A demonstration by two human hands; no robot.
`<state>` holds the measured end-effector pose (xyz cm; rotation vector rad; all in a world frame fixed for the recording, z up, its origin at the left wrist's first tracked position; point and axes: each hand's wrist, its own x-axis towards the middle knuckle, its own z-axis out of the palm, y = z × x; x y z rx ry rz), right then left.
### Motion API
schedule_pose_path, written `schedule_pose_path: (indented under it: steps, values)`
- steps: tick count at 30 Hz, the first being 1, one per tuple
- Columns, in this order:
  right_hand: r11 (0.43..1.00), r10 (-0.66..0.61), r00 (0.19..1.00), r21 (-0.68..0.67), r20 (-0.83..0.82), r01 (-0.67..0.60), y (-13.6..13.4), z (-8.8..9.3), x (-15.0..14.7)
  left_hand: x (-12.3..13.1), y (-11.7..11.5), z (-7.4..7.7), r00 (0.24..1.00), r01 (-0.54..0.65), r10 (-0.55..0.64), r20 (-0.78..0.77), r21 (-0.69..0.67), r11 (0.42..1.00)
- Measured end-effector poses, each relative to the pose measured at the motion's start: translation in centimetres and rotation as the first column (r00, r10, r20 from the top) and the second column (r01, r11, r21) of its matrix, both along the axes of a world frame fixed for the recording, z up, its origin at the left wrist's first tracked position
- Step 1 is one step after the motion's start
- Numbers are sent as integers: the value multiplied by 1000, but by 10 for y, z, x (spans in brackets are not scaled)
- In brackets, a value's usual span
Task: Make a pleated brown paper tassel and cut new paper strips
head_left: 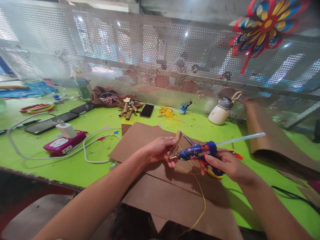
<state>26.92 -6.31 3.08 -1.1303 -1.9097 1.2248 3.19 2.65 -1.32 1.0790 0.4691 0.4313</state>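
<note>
My right hand is closed around a blue glue gun, a clear glue stick jutting from its back end. The gun's nozzle points left and meets, or nearly meets, a small folded piece of brown paper. That piece is pinched in my left hand. Yellow string trails from around the hands over large brown paper sheets. Partly covered by the gun and right hand lies a tool with yellow handles, perhaps scissors, its blade showing behind the gun.
On the green table, a purple power strip with a white cable stands left. Behind are paper rolls, a phone, yellow string, a blue jar and a white bottle. Rolled brown paper lies right.
</note>
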Motion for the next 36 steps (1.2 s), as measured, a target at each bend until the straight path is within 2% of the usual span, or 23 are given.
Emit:
schedule_pose_path:
  steps: [5, 13, 27, 36]
  values:
    - [999, -48, 998, -2, -37, 48, 2, -3, 4, 0, -1, 3, 1000, 26, -26, 14, 1, 1000]
    - [999, -11, 997, 48, 74, 8, 0, -2, 2, 0, -2, 3, 1000, 17, -17, -12, -5, 1000]
    - [994, -85, 995, 71, 53, 81, 4, -2, 5, 0, -4, 7, 999, 31, -31, -26, -4, 1000]
    - [998, 31, 997, 54, 76, -36, 0, -4, 2, 1, -1, 2, 1000, 23, -23, -5, -12, 1000]
